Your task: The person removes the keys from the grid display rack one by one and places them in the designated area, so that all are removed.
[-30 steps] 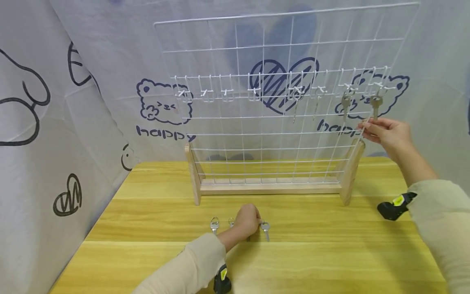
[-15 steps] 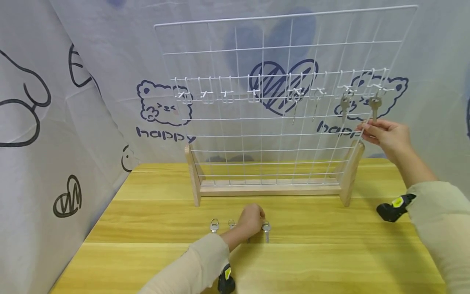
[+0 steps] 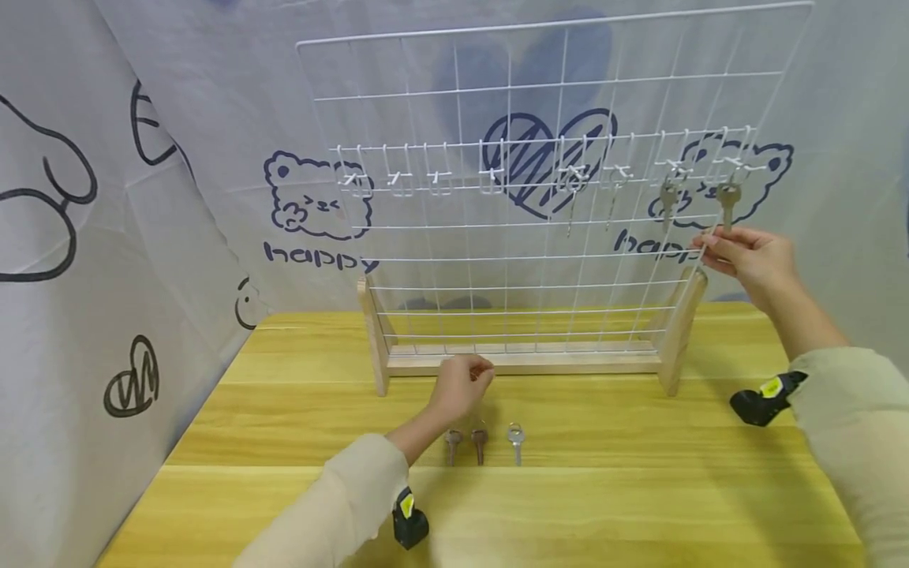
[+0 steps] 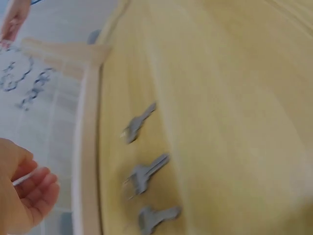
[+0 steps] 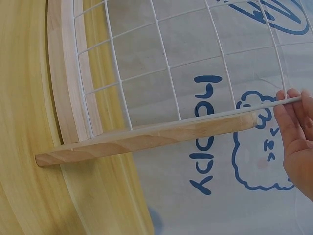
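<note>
My left hand [image 3: 458, 386] is raised above the table in front of the rack's base, fingers loosely curled; no key shows in it. In the left wrist view, the same hand [image 4: 24, 193] hangs beside the rack. Below it three keys lie in a row: a silver key [image 3: 516, 446], a darker key [image 3: 479, 446] and another key [image 3: 453, 447]. The forearm covers the table to their left. My right hand [image 3: 753, 260] pinches the right edge of the white wire grid rack [image 3: 547, 256], below a hanging key [image 3: 727, 203]. The right wrist view shows the fingers [image 5: 288, 117] on the edge wire.
White hooks line the grid. Keys hang on the right-hand hooks, including one key [image 3: 667, 201]; the left hooks, such as this hook [image 3: 395, 183], bear none. Wooden feet [image 3: 682, 335] support the rack on the wooden table [image 3: 604, 489]. A printed cloth [image 3: 177, 237] hangs behind.
My left hand has lifted off the keys and moved up and left towards the rack, uncovering the middle keys. The leftmost key is now out of sight by the forearm. The right hand stays put.
</note>
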{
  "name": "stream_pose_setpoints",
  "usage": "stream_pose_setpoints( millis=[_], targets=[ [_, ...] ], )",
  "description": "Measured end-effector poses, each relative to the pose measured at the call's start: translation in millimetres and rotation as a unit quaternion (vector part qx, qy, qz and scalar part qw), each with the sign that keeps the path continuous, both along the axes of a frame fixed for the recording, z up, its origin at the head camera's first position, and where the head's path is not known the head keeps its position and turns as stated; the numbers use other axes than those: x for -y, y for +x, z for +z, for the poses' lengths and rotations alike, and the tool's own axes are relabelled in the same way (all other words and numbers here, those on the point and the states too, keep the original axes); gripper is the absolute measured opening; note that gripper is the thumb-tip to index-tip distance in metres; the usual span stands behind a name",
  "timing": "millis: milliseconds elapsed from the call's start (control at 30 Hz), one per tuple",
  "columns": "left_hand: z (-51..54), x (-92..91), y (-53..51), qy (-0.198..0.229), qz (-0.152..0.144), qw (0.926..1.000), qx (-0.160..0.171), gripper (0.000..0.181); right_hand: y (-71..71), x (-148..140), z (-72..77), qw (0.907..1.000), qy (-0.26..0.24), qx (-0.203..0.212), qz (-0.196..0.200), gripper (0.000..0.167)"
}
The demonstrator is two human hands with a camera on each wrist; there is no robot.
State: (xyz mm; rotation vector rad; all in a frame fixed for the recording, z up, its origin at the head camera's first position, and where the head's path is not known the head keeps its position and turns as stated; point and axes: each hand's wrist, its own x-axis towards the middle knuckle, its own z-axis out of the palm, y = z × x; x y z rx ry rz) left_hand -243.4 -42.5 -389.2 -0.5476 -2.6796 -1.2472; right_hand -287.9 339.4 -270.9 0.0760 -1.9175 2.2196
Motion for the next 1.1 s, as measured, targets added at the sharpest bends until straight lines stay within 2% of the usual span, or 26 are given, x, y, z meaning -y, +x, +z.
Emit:
stream_pose_setpoints(
  millis=[100, 433, 533, 633, 733, 833, 967, 1100],
  targets=[
    [12.7, 10.1, -4.4, 0.028, 0.011, 0.9993, -0.021, 0.016, 0.1, -0.1, -0.2, 1.0, 0.005, 0.003, -0.003, 0.004],
    [52.7, 35.3, -10.2, 0.067, 0.069, 0.995, -0.026, 0.021, -0.4, -1.5, -0.7, 0.9998, 0.019, 0.007, -0.008, 0.003],
    [65.4, 45.6, -13.5, 0.088, 0.086, 0.9912, -0.05, 0.022, -0.3, -1.0, 0.2, 1.0, 0.006, 0.002, -0.001, 0.003],
    [78.0, 57.9, -18.7, 0.109, 0.109, 0.9852, -0.076, 0.024, -0.4, -0.5, 0.7, 0.9999, -0.005, -0.004, 0.008, 0.003],
    [90.2, 70.3, -23.6, 0.133, 0.134, 0.9782, -0.087, 0.03, -0.7, -0.5, 0.8, 0.9998, -0.011, -0.01, 0.012, 0.003],
    [100.6, 81.1, -28.0, 0.167, 0.151, 0.9686, -0.105, 0.037, -0.6, -1.1, 0.8, 0.9998, -0.011, -0.013, 0.012, 0.003],
    [108.5, 93.5, -33.6, 0.194, 0.169, 0.9555, -0.145, 0.045, -0.1, -1.5, 0.9, 0.9999, -0.005, -0.011, 0.007, 0.002],
    [110.9, 105.1, -38.7, 0.197, 0.18, 0.9487, -0.169, 0.056, 0.8, -1.1, 1.3, 1.0, -0.002, -0.002, 0.005, 0.002]
  ],
)
